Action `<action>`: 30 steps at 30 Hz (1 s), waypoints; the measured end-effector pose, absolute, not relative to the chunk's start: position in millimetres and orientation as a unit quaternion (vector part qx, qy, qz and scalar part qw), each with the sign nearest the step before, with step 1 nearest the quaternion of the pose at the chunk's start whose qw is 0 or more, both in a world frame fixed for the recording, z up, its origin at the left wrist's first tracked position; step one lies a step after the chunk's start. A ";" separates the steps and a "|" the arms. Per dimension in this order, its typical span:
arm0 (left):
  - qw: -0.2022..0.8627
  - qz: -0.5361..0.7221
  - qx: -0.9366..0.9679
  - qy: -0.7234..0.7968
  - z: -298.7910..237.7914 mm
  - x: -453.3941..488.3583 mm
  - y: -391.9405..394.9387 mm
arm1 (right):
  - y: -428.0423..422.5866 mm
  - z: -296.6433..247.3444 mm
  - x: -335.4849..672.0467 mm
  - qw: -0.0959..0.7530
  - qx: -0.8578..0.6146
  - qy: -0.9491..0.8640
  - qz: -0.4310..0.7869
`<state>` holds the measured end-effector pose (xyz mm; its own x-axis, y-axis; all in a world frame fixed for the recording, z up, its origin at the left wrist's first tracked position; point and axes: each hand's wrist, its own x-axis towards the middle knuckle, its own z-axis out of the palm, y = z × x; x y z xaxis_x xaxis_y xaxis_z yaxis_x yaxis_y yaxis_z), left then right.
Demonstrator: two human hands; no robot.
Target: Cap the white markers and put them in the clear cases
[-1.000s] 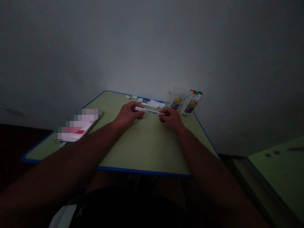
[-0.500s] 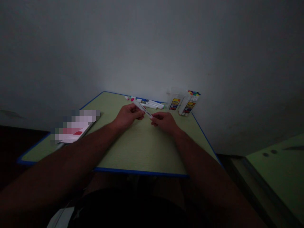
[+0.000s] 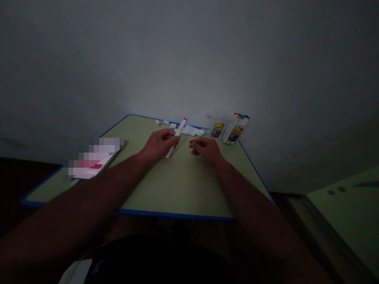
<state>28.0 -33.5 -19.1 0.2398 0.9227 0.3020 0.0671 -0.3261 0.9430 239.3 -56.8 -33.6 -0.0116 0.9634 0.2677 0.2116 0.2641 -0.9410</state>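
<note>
My left hand [image 3: 160, 145] is closed around a white marker [image 3: 181, 125] with pink at both ends. The marker is tilted, its upper end leaning away to the right and its lower end sticking out below my fingers. A short gap to the right, my right hand [image 3: 205, 150] hovers over the table with loosely bent fingers and nothing visible in them. Behind my hands, several white markers [image 3: 194, 130] lie in a loose group near the table's back edge. Small cap-like pieces, one of them pink and white [image 3: 158, 122], lie to their left.
Two clear marker cases with yellow labels stand at the back right: one see-through case [image 3: 218, 128] and one case packed with coloured markers [image 3: 235, 132]. A partly blurred white booklet or device [image 3: 97, 159] lies at the left. The green table [image 3: 177, 189] has a blue edge against a wall.
The marker has swung round in my left hand, from leaning up-left to leaning up-right. My right fingers have come off its lower end. Both arms stay almost in place.
</note>
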 end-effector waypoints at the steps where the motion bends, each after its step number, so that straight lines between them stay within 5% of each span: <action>1: 0.429 0.477 0.663 0.386 -18.8 27.6 -33.8 | -57.4 -32.5 239.2 0.516 -0.483 -0.603 0.369; 30: 0.293 0.393 0.767 0.415 -25.9 23.2 -28.0 | -57.4 -23.5 245.8 0.621 -0.457 -0.495 0.402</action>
